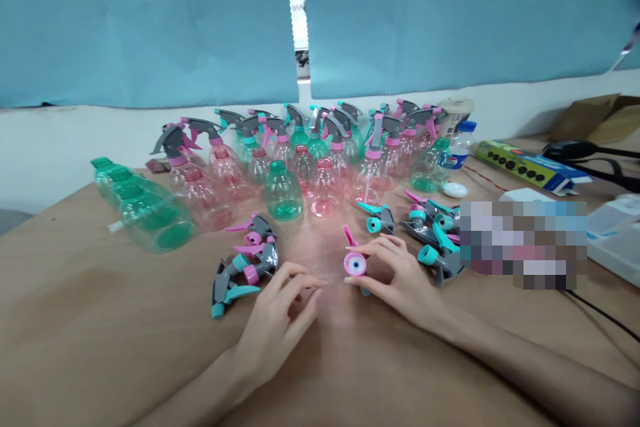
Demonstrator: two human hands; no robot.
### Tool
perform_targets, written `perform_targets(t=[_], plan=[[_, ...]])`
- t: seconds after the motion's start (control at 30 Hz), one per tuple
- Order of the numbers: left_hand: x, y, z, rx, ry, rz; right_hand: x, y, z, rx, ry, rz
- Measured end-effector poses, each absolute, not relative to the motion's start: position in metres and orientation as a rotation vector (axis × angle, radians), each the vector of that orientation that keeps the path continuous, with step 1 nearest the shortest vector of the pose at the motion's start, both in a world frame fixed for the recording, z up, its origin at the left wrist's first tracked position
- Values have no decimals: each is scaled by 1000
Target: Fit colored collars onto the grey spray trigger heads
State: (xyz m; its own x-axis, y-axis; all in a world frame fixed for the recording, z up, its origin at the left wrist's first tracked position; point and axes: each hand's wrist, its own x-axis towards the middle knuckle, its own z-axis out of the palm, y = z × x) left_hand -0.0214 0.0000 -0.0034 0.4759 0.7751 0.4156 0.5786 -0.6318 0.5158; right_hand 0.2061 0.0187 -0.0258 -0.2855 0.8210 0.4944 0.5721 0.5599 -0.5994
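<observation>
A pink and grey trigger spray head (355, 264) is pinched between the thumb and fingers of my right hand (400, 273). Its round collar faces me, showing a white inside with a dark centre hole. To its left, my left hand (283, 307) hovers over the table with fingers curved and loosely apart, holding nothing I can see. Beside that hand lie several loose spray heads (235, 283) in grey with pink or teal. More loose spray heads (443, 250) lie beyond my right hand. A green bottle (283, 192) and a pink bottle (326, 190) stand uncapped ahead.
Behind stand rows of bottles fitted with spray heads (337, 130). Green bottles (155, 213) stand at the left. To the right are a Pepsi bottle (463, 145), a white oval object (455, 190), a long yellow-blue box (530, 165), a cardboard box (597, 123) and a black cable (605, 315).
</observation>
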Motion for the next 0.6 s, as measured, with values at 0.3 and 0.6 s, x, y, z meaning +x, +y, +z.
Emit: perform_targets(t=[0.3, 0.6], plan=[[-22, 1, -5, 2324, 1207, 839, 207, 21, -26, -1160, -1956, 353], [-23, 2, -6, 2381, 1188, 839, 216, 29, -23, -1190, -1901, 150]])
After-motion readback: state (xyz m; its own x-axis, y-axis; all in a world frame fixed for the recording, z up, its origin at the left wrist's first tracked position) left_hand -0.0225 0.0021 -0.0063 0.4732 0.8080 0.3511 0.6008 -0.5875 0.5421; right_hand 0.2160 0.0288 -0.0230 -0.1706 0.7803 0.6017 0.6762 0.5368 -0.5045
